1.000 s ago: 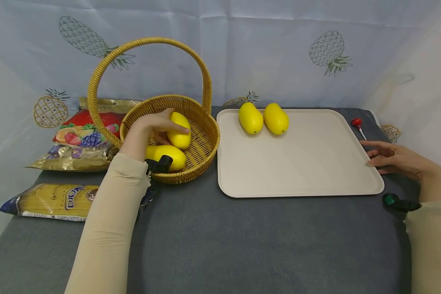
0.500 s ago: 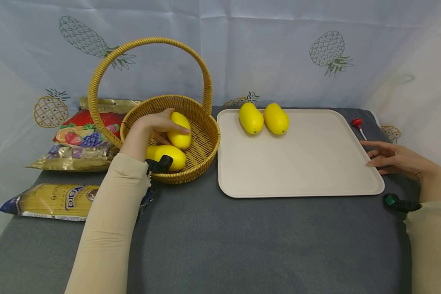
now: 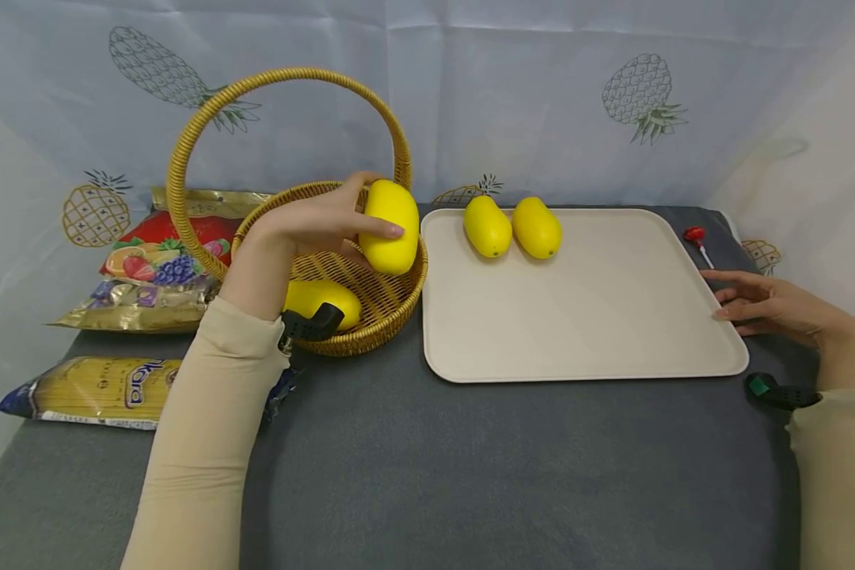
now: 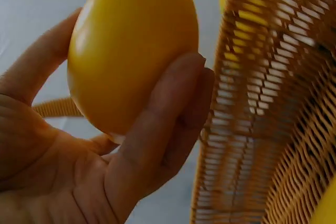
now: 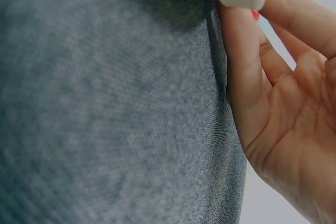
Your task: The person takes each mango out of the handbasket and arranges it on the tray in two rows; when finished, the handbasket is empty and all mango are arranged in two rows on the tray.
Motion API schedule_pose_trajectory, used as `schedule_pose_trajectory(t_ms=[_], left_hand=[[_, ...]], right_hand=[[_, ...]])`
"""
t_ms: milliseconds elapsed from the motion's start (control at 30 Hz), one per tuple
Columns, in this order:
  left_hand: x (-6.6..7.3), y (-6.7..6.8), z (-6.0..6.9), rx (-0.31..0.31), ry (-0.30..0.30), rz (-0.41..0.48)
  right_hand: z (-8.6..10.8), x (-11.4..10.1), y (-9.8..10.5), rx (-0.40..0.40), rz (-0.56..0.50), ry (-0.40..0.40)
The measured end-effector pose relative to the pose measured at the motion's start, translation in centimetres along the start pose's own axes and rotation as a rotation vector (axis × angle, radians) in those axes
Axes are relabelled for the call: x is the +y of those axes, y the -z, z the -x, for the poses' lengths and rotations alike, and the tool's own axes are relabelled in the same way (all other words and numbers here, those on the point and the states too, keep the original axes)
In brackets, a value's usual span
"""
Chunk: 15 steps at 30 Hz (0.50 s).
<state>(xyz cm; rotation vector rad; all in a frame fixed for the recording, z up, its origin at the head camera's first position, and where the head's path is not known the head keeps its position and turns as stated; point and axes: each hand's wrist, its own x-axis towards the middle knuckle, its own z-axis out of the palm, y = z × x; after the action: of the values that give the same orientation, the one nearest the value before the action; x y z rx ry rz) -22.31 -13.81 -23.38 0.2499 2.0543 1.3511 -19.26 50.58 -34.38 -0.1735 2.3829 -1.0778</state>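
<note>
My left hand [image 3: 328, 218] grips a yellow mango [image 3: 390, 228], thumb on one side and fingers on the other, over the right part of the wicker basket [image 3: 392, 317]. In the left wrist view this mango [image 4: 136, 51] shows a small green stem. Another mango [image 3: 324, 301] lies inside the basket, partly behind my wrist. Two mangoes, a left one [image 3: 488, 227] and a right one [image 3: 537, 228], lie side by side at the back of the beige tray [image 3: 584, 317]. My right hand [image 3: 784, 309] touches the tray's right edge with loosely extended fingers.
A red fruit-print bag [image 3: 150, 261] lies left of the basket, with a spaghetti pack [image 3: 100, 388] before it. The basket's tall handle [image 3: 292, 75] arches above my left hand. A red lollipop [image 3: 694, 235] lies beyond the tray's right edge. Grey cloth [image 3: 506, 475] covers the table.
My left hand has lifted the mango off the basket's bottom and moved it up and right. My right hand stays at the tray's edge.
</note>
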Motion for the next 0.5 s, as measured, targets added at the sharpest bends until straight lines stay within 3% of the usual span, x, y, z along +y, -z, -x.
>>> schedule_pose_trajectory(t_ms=[233, 500], left_hand=[[1.6, -2.6, 0.2, -0.039, -0.071, 0.028], [2.5, -5.5, -0.8, -0.059, -0.165, 0.076]], right_hand=[[0.0, -0.1, 0.0, 0.009, 0.012, -0.018], [0.0, -0.1, 0.0, 0.003, -0.002, -0.004]])
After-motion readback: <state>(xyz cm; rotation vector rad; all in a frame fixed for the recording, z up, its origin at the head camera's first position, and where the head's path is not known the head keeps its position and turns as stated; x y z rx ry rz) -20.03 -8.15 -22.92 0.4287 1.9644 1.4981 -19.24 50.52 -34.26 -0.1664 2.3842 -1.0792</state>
